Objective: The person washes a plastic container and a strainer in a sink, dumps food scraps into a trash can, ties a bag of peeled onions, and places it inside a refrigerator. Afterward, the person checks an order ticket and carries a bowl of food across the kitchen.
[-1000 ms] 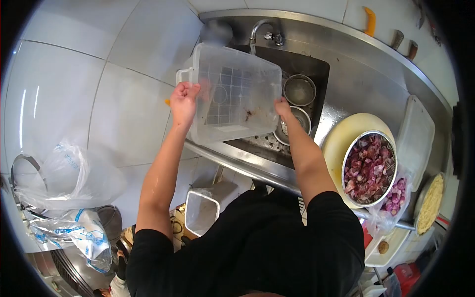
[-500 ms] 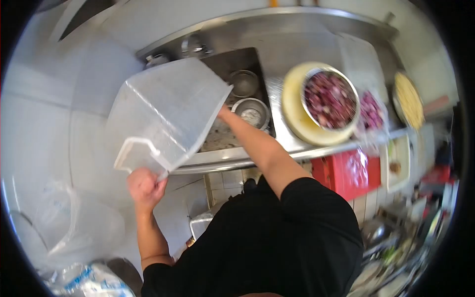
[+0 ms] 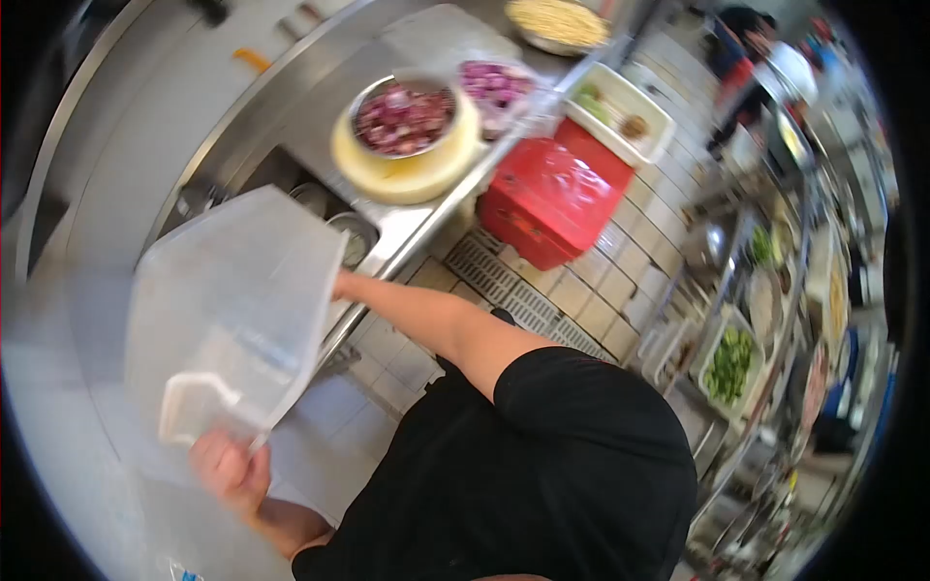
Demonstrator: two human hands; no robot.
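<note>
A large translucent plastic container [image 3: 232, 290] is tilted over the sink's edge, with a white handle-like loop [image 3: 199, 392] near its lower left corner. My left hand [image 3: 231, 470] is closed on its corner beside that loop. My right hand [image 3: 342, 284] reaches to the container's far right edge; its fingers are hidden behind the wall, so their grip does not show. Just past that edge, a metal bowl [image 3: 354, 240] sits in the sink, mostly covered by the container.
A bowl of chopped red onion [image 3: 402, 116] stands on a round, pale yellow board [image 3: 407, 182]. Bagged onion [image 3: 494, 85] and a bowl of yellow strips [image 3: 557, 24] lie further along the counter. A red bin [image 3: 552, 203] and white tray [image 3: 639, 116] stand beside it. People [image 3: 765, 63] work beyond.
My view has swung right, bringing the aisle, shelves and other people into sight. The container has come away from over the sink toward me, with both arms following.
</note>
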